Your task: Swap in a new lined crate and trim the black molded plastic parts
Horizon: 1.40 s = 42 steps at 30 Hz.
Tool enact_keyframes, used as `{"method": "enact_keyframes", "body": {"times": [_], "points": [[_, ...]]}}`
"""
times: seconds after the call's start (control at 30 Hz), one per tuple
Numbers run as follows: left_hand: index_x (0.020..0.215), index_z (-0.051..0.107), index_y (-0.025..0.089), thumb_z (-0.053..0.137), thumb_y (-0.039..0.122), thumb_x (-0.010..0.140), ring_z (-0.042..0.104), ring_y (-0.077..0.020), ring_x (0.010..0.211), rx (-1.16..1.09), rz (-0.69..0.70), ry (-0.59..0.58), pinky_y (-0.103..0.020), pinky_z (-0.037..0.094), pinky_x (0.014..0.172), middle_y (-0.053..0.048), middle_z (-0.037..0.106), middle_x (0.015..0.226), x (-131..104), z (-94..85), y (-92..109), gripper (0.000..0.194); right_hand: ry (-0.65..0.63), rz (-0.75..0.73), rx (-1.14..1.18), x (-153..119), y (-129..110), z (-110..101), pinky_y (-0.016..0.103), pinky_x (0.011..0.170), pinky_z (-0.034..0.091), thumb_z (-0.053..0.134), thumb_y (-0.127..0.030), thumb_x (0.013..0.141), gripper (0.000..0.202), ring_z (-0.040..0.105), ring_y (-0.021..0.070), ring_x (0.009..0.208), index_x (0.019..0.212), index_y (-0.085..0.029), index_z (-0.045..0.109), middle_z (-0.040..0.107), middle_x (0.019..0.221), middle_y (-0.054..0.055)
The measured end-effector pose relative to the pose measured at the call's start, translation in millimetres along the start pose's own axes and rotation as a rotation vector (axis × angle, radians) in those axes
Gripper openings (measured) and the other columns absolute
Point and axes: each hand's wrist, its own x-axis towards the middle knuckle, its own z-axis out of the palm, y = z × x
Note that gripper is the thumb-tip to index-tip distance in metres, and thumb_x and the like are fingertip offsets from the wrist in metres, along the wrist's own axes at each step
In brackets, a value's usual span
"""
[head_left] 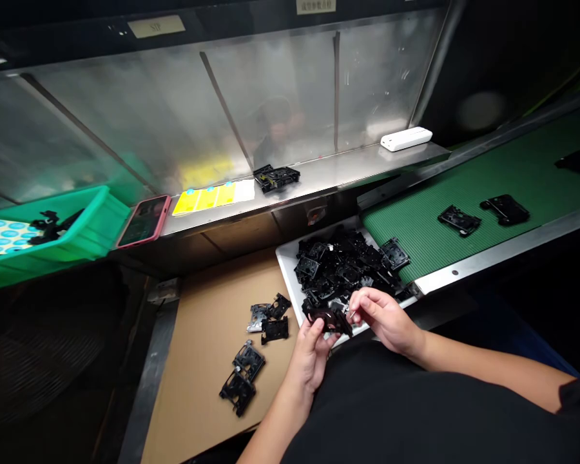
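Observation:
My left hand (313, 351) grips a flat black plastic part (332, 320) by its near edge, above the front of a white tray (286, 270). Close to the part's right end, my right hand (381, 316) is closed in a pinch around something small and light, too small to name. A heap of similar black plastic parts (348, 261) fills the tray. Several more lie on the cardboard to the left, including one dark part (275, 329) near the tray and another (238, 390) nearer to me.
A green conveyor belt (430, 251) carries black parts at the right. On the metal shelf (328, 183) are a white device (406, 138), black parts (276, 178), yellow labels (205, 198) and a phone (145, 221). A green bin (89, 235) stands left. Cardboard (198, 361) covers the table.

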Motion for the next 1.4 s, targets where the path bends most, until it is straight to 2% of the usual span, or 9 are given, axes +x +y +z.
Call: {"method": "enact_keyframes", "body": {"times": [0.17,0.37,0.57,0.7,0.87,0.97,1.07,1.23,1.4], "points": [[0.115,0.069,0.021,0.082,0.027,0.076,0.065,-0.0200,0.105,0.100,0.232,0.031,-0.031,0.053,0.092,-0.007,0.069,0.120,-9.0,6.8,16.4,0.042,-0.111,-0.043,-0.100,-2.6,-3.8,-3.9,0.028,0.071,0.049,0.058,-0.033,0.102,0.022,0.062,0.0152,0.076,0.093,-0.017,0.071,0.064,0.083,0.004],[0.116,0.068,0.018,0.072,0.028,0.085,0.065,-0.0154,0.087,0.150,-0.076,-0.070,-0.024,0.052,0.069,-0.008,0.070,0.112,-17.0,16.8,28.6,0.033,-0.167,-0.001,-0.207,-5.1,-3.1,-6.3,0.026,0.062,0.048,0.059,-0.034,0.102,0.023,0.057,0.0116,0.064,0.093,-0.017,0.071,0.060,0.078,0.002],[0.144,0.050,0.030,0.070,0.020,0.081,0.065,-0.0212,0.112,-0.084,-0.173,-0.210,-0.034,0.052,0.092,-0.008,0.061,0.143,-29.8,11.3,35.1,0.067,-0.084,0.162,-0.050,-3.2,0.8,-6.4,0.019,0.050,0.045,0.064,-0.038,0.098,0.025,0.054,0.0096,0.061,0.088,-0.016,0.070,0.059,0.076,0.001],[0.155,0.036,0.033,0.067,0.035,0.091,0.066,-0.0229,0.114,-0.032,-0.041,-0.127,-0.037,0.052,0.095,-0.009,0.065,0.136,-30.8,12.4,23.3,0.071,-0.118,0.245,0.079,-5.5,-0.3,-3.7,0.016,0.044,0.042,0.066,-0.040,0.096,0.025,0.053,0.0094,0.060,0.088,-0.016,0.068,0.058,0.076,0.001],[0.148,0.048,0.022,0.051,0.063,0.095,0.071,-0.0248,0.094,0.015,-0.028,0.011,-0.037,0.056,0.086,-0.010,0.074,0.105,-29.8,19.6,21.2,0.067,-0.216,0.180,-0.066,-6.2,-5.0,2.8,0.018,0.042,0.040,0.064,-0.042,0.098,0.029,0.053,0.0082,0.053,0.089,-0.016,0.070,0.059,0.078,0.001],[0.146,0.050,0.023,0.045,0.068,0.094,0.071,-0.0236,0.088,0.029,-0.072,0.000,-0.035,0.056,0.080,-0.009,0.074,0.100,-32.7,21.0,23.6,0.069,-0.097,-0.009,-0.324,-0.8,-11.7,8.9,0.024,0.063,0.051,0.060,-0.038,0.101,0.026,0.058,0.0109,0.067,0.091,-0.017,0.072,0.061,0.083,0.002],[0.147,0.049,0.022,0.040,0.077,0.090,0.071,-0.0245,0.087,0.061,-0.094,-0.039,-0.036,0.057,0.078,-0.010,0.075,0.097,-34.8,17.4,20.5,0.080,-0.062,-0.067,-0.444,5.0,-16.8,15.9,0.030,0.076,0.053,0.058,-0.039,0.101,0.027,0.061,0.0156,0.080,0.092,-0.018,0.072,0.063,0.084,0.004],[0.139,0.058,0.021,0.031,0.088,0.082,0.071,-0.0297,0.095,0.096,-0.077,-0.054,-0.041,0.058,0.082,-0.014,0.075,0.098,-34.1,12.4,14.5,0.092,-0.080,-0.113,-0.480,6.1,-19.9,27.1,0.032,0.070,0.057,0.058,-0.044,0.100,0.029,0.063,0.0187,0.081,0.091,-0.020,0.072,0.066,0.088,0.006],[0.131,0.065,0.021,0.034,0.087,0.083,0.070,-0.0329,0.100,0.087,-0.099,-0.037,-0.047,0.058,0.087,-0.015,0.075,0.104,-35.7,21.0,21.8,0.087,-0.195,-0.099,-0.471,4.1,-24.0,36.7,0.027,0.058,0.056,0.056,-0.041,0.101,0.029,0.062,0.0128,0.065,0.094,-0.018,0.073,0.070,0.101,0.009]]}}
